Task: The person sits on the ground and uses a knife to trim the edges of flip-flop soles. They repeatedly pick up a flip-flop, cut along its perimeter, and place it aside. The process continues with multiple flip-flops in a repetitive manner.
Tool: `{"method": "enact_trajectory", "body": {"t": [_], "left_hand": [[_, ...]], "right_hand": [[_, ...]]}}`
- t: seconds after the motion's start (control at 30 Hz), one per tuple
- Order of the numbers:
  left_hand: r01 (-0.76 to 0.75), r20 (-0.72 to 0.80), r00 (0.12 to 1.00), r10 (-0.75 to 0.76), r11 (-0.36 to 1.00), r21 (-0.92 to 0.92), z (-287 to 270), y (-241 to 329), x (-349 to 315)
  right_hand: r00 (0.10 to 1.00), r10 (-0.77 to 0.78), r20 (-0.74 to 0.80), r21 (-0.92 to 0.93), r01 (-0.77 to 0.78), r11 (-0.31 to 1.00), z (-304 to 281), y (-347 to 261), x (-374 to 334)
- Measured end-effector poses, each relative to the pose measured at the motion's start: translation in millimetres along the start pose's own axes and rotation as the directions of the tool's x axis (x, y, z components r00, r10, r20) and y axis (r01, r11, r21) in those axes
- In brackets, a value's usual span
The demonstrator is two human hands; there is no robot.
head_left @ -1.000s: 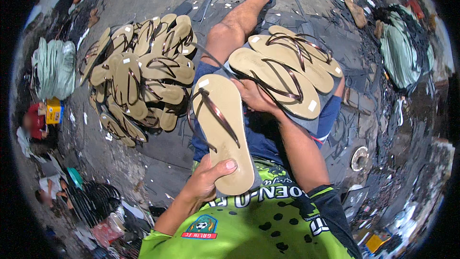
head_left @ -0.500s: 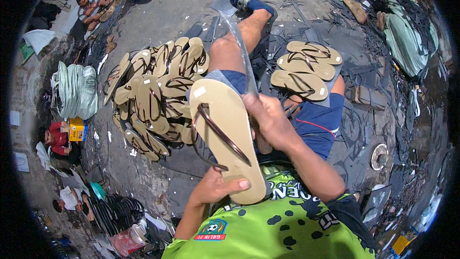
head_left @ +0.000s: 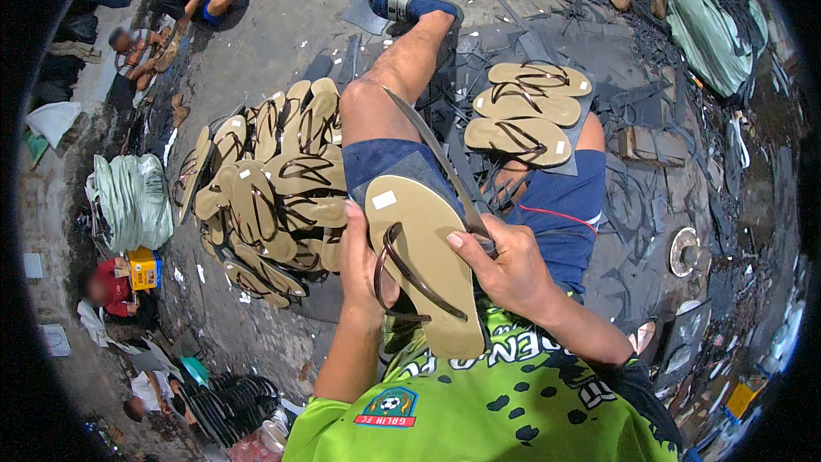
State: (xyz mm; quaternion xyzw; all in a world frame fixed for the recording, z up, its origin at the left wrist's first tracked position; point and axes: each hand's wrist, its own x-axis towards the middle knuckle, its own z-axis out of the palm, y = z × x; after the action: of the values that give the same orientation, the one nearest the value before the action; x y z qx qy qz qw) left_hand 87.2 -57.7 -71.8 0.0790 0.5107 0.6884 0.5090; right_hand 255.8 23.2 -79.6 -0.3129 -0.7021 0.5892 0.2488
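A tan flip-flop (head_left: 419, 269) with glossy brown straps and a white label at one end lies tilted over my lap. My left hand (head_left: 363, 261) grips its left edge, fingers underneath. My right hand (head_left: 513, 269) presses its thumb onto the right edge and also holds a long, narrow knife (head_left: 436, 150), whose blade points up and left past the sole; its handle is mostly hidden by the fingers. Under the labelled end is a dark grey sheet (head_left: 395, 164) on my thigh. Several similar flip-flops (head_left: 526, 109) lie side by side on another dark sheet near my right knee.
A big heap of tan flip-flops (head_left: 265, 175) sits on the floor at left. Dark rubber offcuts (head_left: 633, 218) litter the right side, near a block (head_left: 654, 145) and a round metal piece (head_left: 684, 252). Pale sacks (head_left: 132, 201) stand at left; other people sit farther off.
My left hand has shifted from the unlabelled end up to the flip-flop's left side. My right thumb has come onto its edge, and the knife blade leans farther left.
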Motion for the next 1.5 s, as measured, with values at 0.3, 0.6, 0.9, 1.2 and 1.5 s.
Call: {"method": "enact_trajectory", "body": {"t": [0.3,0.6,0.9,1.2,1.5], "left_hand": [[0.287,0.261,0.942,-0.211,0.911,-0.297,-45,13,44],[0.381,0.159,0.925,-0.346,0.828,-0.412,-44,-17,56],[0.481,0.227,0.876,-0.426,0.74,-0.469,-48,-19,70],[0.516,0.419,0.843,-0.337,0.724,-0.457,-46,-18,85],[0.507,0.47,0.847,-0.249,0.643,-0.574,-51,-32,85]], "right_hand": [[0.96,0.22,0.172,0.5,-0.278,0.82,4,35,-84],[0.993,-0.118,0.0,-0.409,0.108,0.906,-12,30,-61],[0.989,-0.121,-0.084,-0.549,0.055,0.834,-16,35,-33],[0.998,0.067,0.001,-0.468,-0.059,0.882,-16,0,46],[0.998,-0.059,0.014,-0.452,0.059,0.89,-11,2,39]]}}
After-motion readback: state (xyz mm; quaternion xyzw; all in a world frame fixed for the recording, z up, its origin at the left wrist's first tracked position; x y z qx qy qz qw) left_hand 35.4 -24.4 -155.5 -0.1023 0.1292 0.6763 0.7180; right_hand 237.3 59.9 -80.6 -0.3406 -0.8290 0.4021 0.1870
